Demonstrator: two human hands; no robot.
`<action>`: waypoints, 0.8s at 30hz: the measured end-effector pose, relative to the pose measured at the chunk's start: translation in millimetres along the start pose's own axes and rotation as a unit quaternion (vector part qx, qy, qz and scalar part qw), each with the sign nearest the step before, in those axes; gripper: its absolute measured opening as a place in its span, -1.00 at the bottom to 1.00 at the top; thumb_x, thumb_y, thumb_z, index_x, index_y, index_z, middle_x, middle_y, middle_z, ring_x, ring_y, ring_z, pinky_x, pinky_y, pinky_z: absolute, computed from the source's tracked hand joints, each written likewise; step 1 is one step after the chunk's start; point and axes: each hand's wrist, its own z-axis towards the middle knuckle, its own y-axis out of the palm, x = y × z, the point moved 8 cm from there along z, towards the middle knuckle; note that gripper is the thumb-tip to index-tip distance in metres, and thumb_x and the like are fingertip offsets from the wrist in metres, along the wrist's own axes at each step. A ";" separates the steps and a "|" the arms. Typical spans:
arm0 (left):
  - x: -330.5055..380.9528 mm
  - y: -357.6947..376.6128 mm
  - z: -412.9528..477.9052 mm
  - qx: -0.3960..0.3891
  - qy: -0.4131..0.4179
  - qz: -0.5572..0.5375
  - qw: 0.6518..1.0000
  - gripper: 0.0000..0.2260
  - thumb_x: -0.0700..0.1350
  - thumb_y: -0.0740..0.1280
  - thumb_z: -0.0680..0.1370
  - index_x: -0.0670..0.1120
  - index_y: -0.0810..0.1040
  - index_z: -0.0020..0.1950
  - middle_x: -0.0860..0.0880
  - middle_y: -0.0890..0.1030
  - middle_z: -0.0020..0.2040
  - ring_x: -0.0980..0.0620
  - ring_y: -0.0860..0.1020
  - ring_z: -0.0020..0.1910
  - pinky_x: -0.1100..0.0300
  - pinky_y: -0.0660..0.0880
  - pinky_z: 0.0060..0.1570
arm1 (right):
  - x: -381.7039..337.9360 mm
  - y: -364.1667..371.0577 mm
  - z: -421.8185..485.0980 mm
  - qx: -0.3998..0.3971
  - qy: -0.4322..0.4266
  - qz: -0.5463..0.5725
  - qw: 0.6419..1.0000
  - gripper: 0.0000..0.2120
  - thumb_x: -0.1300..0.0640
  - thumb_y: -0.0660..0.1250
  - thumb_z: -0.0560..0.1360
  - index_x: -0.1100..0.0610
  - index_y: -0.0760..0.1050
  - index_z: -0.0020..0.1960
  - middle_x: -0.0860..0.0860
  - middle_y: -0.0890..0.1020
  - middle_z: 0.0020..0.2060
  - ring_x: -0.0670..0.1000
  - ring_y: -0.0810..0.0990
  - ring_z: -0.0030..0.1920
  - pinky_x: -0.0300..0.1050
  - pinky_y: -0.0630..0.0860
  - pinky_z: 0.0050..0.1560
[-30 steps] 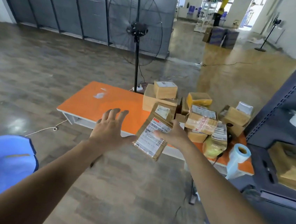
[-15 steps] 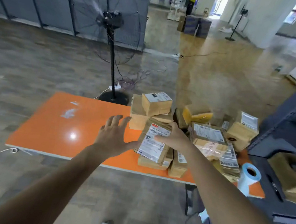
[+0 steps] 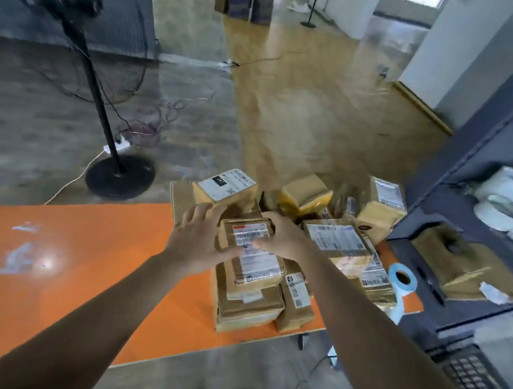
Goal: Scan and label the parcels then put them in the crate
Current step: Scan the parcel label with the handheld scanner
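Parcels [image 3: 336, 237] lie heaped on the orange counter [image 3: 68, 253], at centre right of the frame. Left hand [image 3: 195, 241], fingers spread apart, touches the top parcel [image 3: 260, 264]; right hand [image 3: 287, 238] clamps its fingers on it. No crate shows, so I judge nearly all work remains.

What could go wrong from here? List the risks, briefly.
The parcel gripped by the right hand is held over a stack near the table front edge; set down badly, it may slide off. The blue roll at the table corner lies close to the right forearm; a swing could knock it off.
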 end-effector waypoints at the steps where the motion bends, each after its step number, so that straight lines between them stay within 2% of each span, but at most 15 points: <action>1: 5.2 -2.6 5.7 0.004 0.008 0.000 1.000 -0.16 0.42 0.25 0.43 0.06 0.05 0.57 -0.06 0.14 0.52 -0.11 0.10 0.51 -0.11 0.28 0.38 | 1.9 -1.0 1.0 0.003 0.000 -0.011 1.000 -0.27 -0.09 0.39 0.49 0.02 0.16 0.55 0.02 0.40 0.42 0.08 0.46 0.32 -0.05 0.41 0.16; 4: 23.6 -8.0 16.6 0.008 0.025 -0.002 1.000 -0.17 0.42 0.26 0.42 0.12 0.03 0.56 -0.07 0.15 0.52 -0.11 0.09 0.51 -0.13 0.27 0.39 | 9.4 -8.0 -0.8 0.016 -0.008 -0.009 1.000 -0.35 -0.08 0.33 0.54 0.05 0.17 0.54 0.07 0.44 0.39 0.11 0.46 0.33 0.06 0.43 0.28; 7: 42.3 -7.1 23.8 0.012 0.035 -0.015 0.999 -0.19 0.39 0.29 0.43 0.13 0.04 0.56 -0.06 0.16 0.51 -0.10 0.10 0.50 -0.14 0.29 0.35 | 19.0 -23.2 -8.6 0.036 -0.016 0.025 0.999 -0.41 -0.04 0.29 0.59 0.10 0.19 0.53 0.12 0.40 0.42 0.11 0.43 0.36 0.03 0.42 0.31; 11: 77.0 2.1 32.5 0.011 0.043 -0.001 0.999 -0.20 0.39 0.26 0.44 0.06 0.08 0.54 -0.06 0.14 0.52 -0.12 0.10 0.50 -0.14 0.28 0.37 | 39.3 -47.6 -19.1 0.070 -0.030 0.060 0.995 -0.47 -0.02 0.29 0.59 0.09 0.26 0.50 0.11 0.43 0.40 0.09 0.47 0.33 -0.03 0.45 0.28; 15: 120.9 15.6 40.1 0.015 0.054 -0.006 0.998 -0.17 0.44 0.24 0.39 0.07 0.11 0.53 -0.04 0.17 0.50 -0.12 0.12 0.48 -0.11 0.30 0.33 | 71.0 -79.4 -34.3 0.121 -0.050 0.091 0.987 -0.58 0.02 0.29 0.59 0.06 0.37 0.42 0.07 0.53 0.30 0.03 0.53 0.26 -0.09 0.45 0.24; 21: 180.8 43.9 47.7 0.018 0.061 0.008 0.998 -0.18 0.41 0.29 0.41 0.05 0.12 0.53 -0.07 0.19 0.50 -0.14 0.15 0.49 -0.11 0.30 0.39 | 135.5 -114.2 -52.3 0.172 -0.039 0.111 0.978 -0.67 0.04 0.27 0.59 0.03 0.42 0.34 0.01 0.56 0.20 0.01 0.56 0.12 -0.05 0.52 0.10; 24: 201.5 58.8 51.9 0.005 0.054 0.012 0.998 -0.15 0.42 0.29 0.40 0.05 0.09 0.55 -0.07 0.16 0.52 -0.12 0.12 0.50 -0.13 0.29 0.37 | 165.5 -125.7 -55.6 0.188 -0.028 0.129 0.973 -0.68 0.08 0.26 0.59 0.07 0.43 0.33 0.04 0.56 0.21 0.03 0.53 0.20 -0.05 0.47 0.20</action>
